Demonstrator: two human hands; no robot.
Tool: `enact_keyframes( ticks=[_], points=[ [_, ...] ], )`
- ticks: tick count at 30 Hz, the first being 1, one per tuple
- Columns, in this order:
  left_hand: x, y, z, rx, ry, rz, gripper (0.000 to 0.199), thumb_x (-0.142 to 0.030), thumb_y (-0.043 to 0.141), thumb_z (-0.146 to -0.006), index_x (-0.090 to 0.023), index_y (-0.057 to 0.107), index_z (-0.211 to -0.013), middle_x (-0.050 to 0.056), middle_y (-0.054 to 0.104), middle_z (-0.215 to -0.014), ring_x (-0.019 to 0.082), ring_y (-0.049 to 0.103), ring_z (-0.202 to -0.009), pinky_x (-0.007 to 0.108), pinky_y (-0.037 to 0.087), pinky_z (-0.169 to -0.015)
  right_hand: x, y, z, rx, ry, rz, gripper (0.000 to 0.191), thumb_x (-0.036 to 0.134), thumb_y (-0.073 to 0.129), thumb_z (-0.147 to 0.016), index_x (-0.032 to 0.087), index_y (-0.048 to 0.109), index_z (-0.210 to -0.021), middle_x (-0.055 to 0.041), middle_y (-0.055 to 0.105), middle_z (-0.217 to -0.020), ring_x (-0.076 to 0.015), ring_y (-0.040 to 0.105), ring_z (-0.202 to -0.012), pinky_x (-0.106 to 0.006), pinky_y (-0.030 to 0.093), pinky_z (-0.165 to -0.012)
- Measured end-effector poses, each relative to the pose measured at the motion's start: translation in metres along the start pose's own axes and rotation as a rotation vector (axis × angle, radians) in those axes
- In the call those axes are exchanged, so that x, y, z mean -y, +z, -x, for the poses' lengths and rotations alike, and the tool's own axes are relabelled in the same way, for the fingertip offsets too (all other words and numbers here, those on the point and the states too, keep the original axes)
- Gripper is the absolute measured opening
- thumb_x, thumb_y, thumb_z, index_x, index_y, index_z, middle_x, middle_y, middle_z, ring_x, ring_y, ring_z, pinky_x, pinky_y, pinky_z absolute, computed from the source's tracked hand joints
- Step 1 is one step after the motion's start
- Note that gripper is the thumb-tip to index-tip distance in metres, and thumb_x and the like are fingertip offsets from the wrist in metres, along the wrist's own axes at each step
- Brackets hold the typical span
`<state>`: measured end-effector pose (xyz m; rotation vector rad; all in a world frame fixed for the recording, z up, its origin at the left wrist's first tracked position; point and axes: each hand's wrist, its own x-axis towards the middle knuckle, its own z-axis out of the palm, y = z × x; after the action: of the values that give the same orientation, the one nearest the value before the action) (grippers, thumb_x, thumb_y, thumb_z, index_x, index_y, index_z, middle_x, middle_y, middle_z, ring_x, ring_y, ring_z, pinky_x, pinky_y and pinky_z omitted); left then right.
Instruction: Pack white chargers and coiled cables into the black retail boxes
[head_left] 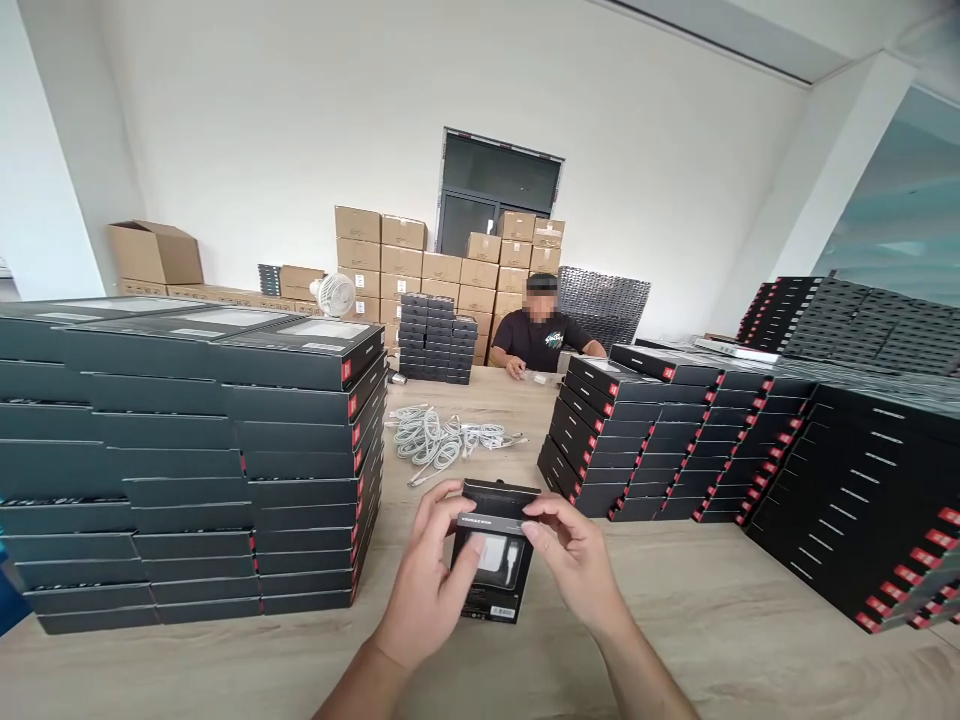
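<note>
A small black box (491, 603) is upright or slightly tilted between my hands, low in the middle of the head view. Its front carries a picture or window with a white charger and cable, plus a white barcode label near the bottom. The top flap looks raised at the far side. My left hand (435, 570) grips the box's left side, thumb on the front and fingers at the upper edge. At the upper right corner, my right hand (574, 550) pinches the box between thumb and fingers. Beyond it, coiled white cables (439, 437) lie on the table.
Tall stacks of black boxes (180, 480) rise at left, with more black box stacks (637, 430) at right, all on the wooden table (465, 690). Across sits a person (540, 335), hands on the table. Small black boxes (437, 340), a white fan (334, 294) and cartons (401, 262) stand behind.
</note>
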<state>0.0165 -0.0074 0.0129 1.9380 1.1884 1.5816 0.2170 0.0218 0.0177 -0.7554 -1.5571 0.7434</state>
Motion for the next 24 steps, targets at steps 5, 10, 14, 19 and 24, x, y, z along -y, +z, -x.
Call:
enact_keyframes(
  ticks=[5,10,14,19,24],
  points=[
    [-0.008,-0.006,-0.003,-0.033,0.002,0.127,0.012,-0.027,0.047,-0.098,-0.022,0.056,-0.105,0.010,0.058,-0.131,0.022,0.054,-0.127,0.041,0.044,-0.108,0.004,0.005,0.006,-0.064,-0.045,-0.061,0.006,0.027,0.069,-0.088,0.024,0.063,-0.088,-0.0095,0.066,-0.123,-0.0269,0.060,-0.120,-0.044,0.046,-0.102],
    [-0.018,-0.009,-0.005,-0.003,0.018,0.172,0.017,-0.023,0.053,-0.094,-0.021,0.057,-0.109,0.010,0.063,-0.116,0.023,0.059,-0.118,0.039,0.049,-0.102,0.013,0.005,0.006,-0.036,-0.058,-0.052,0.013,0.027,0.071,-0.087,0.026,0.064,-0.098,-0.0074,0.069,-0.107,-0.0248,0.064,-0.108,-0.040,0.050,-0.095],
    [-0.025,-0.016,-0.009,0.041,0.030,0.103,0.015,-0.028,0.053,-0.095,-0.022,0.066,-0.097,0.008,0.065,-0.108,0.023,0.061,-0.109,0.036,0.049,-0.096,0.019,0.002,0.004,-0.031,-0.111,0.092,0.012,0.028,0.067,-0.089,0.027,0.074,-0.099,-0.0083,0.068,-0.103,-0.0252,0.063,-0.101,-0.039,0.050,-0.089],
    [-0.024,-0.017,-0.011,0.029,0.001,0.098,0.020,-0.029,0.052,-0.095,-0.023,0.071,-0.093,0.007,0.065,-0.109,0.022,0.062,-0.106,0.035,0.049,-0.093,0.021,-0.001,0.003,0.049,-0.092,0.080,0.013,0.032,0.065,-0.091,0.028,0.077,-0.095,-0.0085,0.065,-0.104,-0.0250,0.062,-0.099,-0.040,0.050,-0.090],
    [-0.015,-0.018,-0.008,0.090,-0.036,0.198,0.021,-0.030,0.053,-0.093,-0.022,0.072,-0.089,0.010,0.064,-0.121,0.025,0.061,-0.115,0.038,0.050,-0.096,0.017,-0.010,0.001,0.191,-0.006,-0.033,0.015,0.036,0.066,-0.090,0.028,0.078,-0.091,-0.0091,0.063,-0.122,-0.0277,0.058,-0.117,-0.043,0.045,-0.100]
  ],
)
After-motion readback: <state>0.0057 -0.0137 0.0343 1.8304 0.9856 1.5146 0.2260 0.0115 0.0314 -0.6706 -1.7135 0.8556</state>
